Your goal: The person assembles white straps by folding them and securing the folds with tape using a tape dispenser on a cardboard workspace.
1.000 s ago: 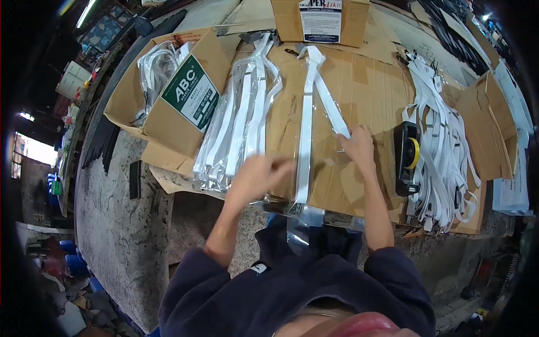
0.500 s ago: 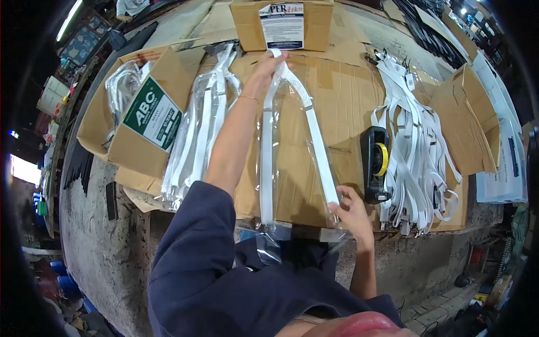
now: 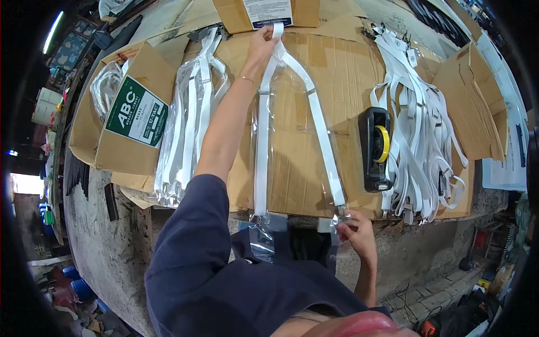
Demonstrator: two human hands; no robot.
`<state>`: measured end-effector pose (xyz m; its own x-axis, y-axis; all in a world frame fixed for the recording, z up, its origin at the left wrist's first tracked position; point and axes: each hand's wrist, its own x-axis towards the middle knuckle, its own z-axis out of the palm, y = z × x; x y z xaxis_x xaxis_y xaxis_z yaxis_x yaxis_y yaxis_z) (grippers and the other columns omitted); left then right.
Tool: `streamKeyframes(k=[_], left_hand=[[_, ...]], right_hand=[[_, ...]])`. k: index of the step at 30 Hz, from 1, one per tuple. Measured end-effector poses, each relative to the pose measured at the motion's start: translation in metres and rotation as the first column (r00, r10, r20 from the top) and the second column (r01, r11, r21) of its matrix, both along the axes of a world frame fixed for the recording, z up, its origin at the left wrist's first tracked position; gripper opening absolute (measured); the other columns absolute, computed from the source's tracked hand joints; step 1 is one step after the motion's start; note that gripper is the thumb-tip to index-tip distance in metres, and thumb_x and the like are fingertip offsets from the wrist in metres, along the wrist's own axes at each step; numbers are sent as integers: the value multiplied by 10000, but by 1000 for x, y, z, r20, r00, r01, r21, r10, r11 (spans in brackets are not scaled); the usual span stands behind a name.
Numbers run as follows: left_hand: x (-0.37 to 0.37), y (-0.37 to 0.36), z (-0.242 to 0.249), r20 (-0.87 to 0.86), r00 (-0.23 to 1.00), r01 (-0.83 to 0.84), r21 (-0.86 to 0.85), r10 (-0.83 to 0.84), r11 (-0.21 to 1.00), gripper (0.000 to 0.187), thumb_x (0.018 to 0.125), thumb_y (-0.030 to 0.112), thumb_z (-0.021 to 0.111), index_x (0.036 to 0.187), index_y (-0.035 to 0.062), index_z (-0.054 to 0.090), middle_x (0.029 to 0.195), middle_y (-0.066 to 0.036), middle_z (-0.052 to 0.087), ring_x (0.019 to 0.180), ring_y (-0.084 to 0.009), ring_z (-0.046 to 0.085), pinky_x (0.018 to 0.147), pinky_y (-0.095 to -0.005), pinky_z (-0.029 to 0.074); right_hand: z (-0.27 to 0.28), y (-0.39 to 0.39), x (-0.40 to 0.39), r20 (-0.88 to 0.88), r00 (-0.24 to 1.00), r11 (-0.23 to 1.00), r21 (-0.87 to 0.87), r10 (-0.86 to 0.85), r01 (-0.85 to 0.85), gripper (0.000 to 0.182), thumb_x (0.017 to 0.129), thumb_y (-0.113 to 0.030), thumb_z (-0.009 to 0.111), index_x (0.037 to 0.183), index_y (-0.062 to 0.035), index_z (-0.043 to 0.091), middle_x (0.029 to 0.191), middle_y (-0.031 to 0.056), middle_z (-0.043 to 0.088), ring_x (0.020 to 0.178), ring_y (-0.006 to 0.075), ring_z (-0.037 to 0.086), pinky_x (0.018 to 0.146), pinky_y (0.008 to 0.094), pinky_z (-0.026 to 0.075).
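White suspenders [image 3: 324,137] in clear plastic sleeves lie spread in an upside-down V on the cardboard sheet [image 3: 297,168]. At their top, near the labelled box, my left hand [image 3: 262,45] pinches the white strap. My right hand [image 3: 355,227] is at the lower end of the right strap, by the table's front edge, its fingers closed on the plastic sleeve. The left strap's sleeve hangs over the edge. Left of my arm lies a stack of bagged suspenders [image 3: 193,112]. A black tape dispenser [image 3: 373,149] with a yellow roll is to the right.
An open ABC-labelled carton [image 3: 84,135] stands at the left with bagged items inside. Loose white suspenders [image 3: 418,123] are heaped at the right, beside another open box [image 3: 469,112]. A labelled carton [image 3: 227,14] is at the back.
My right hand has moved down from the right strap's end to the plastic below it. My left hand still grips the top. The view has shifted slightly.
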<state>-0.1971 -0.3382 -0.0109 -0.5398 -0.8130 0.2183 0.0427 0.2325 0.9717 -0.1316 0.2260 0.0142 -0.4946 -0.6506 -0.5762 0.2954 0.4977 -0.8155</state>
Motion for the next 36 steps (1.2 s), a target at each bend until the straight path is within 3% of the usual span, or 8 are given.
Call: streamKeyframes(k=[4, 7, 12, 20, 24, 28, 30, 36], left_hand=[[1, 6, 24, -291, 932, 169, -180, -217, 969, 211, 807, -97, 588, 992, 0, 620, 1212, -106, 598, 935, -197, 668, 782, -298, 518], [-4, -12, 23, -299, 947, 151, 108, -113, 983, 224, 802, -107, 583, 984, 15, 624, 1082, -68, 658, 906, -191, 673, 738, -301, 520], [-4, -26, -1, 408, 825, -214, -415, 391, 885, 266, 837, 242, 653, 814, -21, 679, 829, -159, 701, 817, -330, 677, 709, -393, 516], [12, -44, 17, 581, 688, -258, -363, 435, 895, 539, 721, 488, 694, 834, -39, 694, 741, -151, 676, 735, -258, 659, 618, -395, 495], [6, -46, 30, 337, 923, -221, 70, 186, 973, 333, 725, 296, 716, 688, -30, 665, 730, -144, 677, 618, -176, 646, 535, -291, 490], [1, -28, 35, 220, 927, 328, -82, -304, 941, 217, 822, 249, 665, 823, 34, 694, 694, -21, 636, 570, -93, 549, 530, -235, 464], [-6, -22, 35, 470, 860, 313, -176, -199, 933, 219, 821, 256, 662, 874, 47, 699, 723, -13, 634, 604, -80, 549, 546, -242, 464], [-17, -37, 37, 427, 843, 91, 487, -328, 869, 818, 895, 721, 232, 1153, 33, 591, 875, -139, 670, 765, -232, 672, 608, -320, 537]], right_hand=[[-4, 1, -3, 40, 999, 1000, -18, 5, -4, 337, 833, 31, 639, 1150, 22, 527, 695, 60, 631, 555, 102, 573, 495, 237, 465], [-5, -1, -4, -66, 995, 996, -33, 81, -83, 269, 841, 20, 641, 1095, 21, 551, 696, 57, 626, 555, 104, 573, 499, 238, 465], [2, 2, -2, 17, 999, 999, 6, 35, -35, 127, 870, -39, 637, 972, 25, 597, 656, 33, 604, 521, 99, 545, 477, 239, 448], [6, 25, -8, 106, 990, 980, 165, 91, -108, 176, 902, -168, 633, 857, 2, 621, 577, 6, 553, 450, 60, 463, 416, 233, 350], [3, 26, -8, 83, 991, 986, 123, 104, -114, 204, 904, -191, 634, 819, -7, 607, 567, -5, 530, 472, 55, 459, 428, 229, 343], [3, 22, -6, 37, 987, 979, 127, 159, -162, 213, 903, -191, 634, 812, -1, 602, 568, -9, 527, 509, 58, 468, 458, 234, 354], [1, 21, -5, 14, 983, 976, 116, 184, -184, 206, 905, -188, 632, 816, -4, 602, 562, -16, 514, 497, 52, 452, 445, 228, 336], [9, 20, -4, 12, 969, 958, 146, 248, -247, 191, 907, -185, 626, 834, -10, 609, 572, -23, 510, 492, 42, 438, 434, 223, 326]])
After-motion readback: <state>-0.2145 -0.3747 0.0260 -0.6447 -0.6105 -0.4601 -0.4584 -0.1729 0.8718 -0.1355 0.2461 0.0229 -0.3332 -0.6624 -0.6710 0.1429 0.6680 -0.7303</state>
